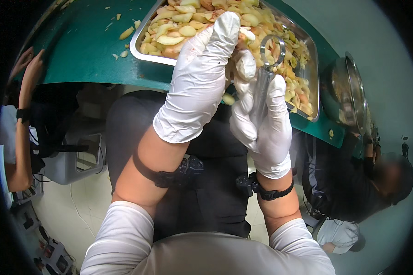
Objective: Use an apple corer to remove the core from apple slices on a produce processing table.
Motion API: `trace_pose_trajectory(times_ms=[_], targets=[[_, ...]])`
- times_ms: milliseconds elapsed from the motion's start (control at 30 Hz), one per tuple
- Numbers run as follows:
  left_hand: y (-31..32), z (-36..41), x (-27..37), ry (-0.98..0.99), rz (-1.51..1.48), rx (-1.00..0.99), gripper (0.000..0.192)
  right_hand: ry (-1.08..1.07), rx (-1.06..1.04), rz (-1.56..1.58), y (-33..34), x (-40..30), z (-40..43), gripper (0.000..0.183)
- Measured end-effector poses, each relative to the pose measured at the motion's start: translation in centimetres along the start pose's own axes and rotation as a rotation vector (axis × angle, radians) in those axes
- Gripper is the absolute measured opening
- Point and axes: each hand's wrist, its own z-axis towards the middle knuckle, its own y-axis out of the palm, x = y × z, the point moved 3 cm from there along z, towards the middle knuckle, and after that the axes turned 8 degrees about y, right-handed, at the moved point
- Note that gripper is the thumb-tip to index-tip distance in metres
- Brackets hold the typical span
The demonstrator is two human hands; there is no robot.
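Note:
My left hand (199, 79), in a white glove, is raised over the near edge of a steel tray. Its fingers close around a reddish piece of fruit (241, 42), mostly hidden behind the glove. In my gloved right hand (273, 137) is a ring-ended coring tool (262, 86). Its grey handle lies between thumb and curled fingers, and its metal ring points away from me. My right fingertips are close to the held fruit; whether they touch it I cannot tell. Pale yellow peeled fruit pieces (187, 31) heap in the tray (155, 59).
The green tabletop (89, 44) bears fruit scraps (126, 33) left of the tray. A steel bowl (352, 89) stands at the right edge. Another person's hands (32, 65) are at the far left; a person in dark clothes (347, 182) sits right. A grey plastic stool (65, 168) stands left.

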Motion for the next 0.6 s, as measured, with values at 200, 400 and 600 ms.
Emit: trace_pose_trajectory(times_ms=[200, 400, 600], targets=[[-0.2, -0.5, 0.1, 0.062, -0.015, -0.125, 0.033, 0.057, -0.129, -0.053, -0.6, 0.1, -0.4, 0.046], [0.5, -1.1, 0.2, -0.02, -0.024, 0.022, 0.033, 0.046, -0.033, -0.032, 0.6, 0.3, -0.7, 0.046], [0.6, -1.0, -0.1, -0.049, -0.106, -0.027, 0.024, 0.004, -0.121, 0.047, -0.8, 0.4, -0.4, 0.047]])
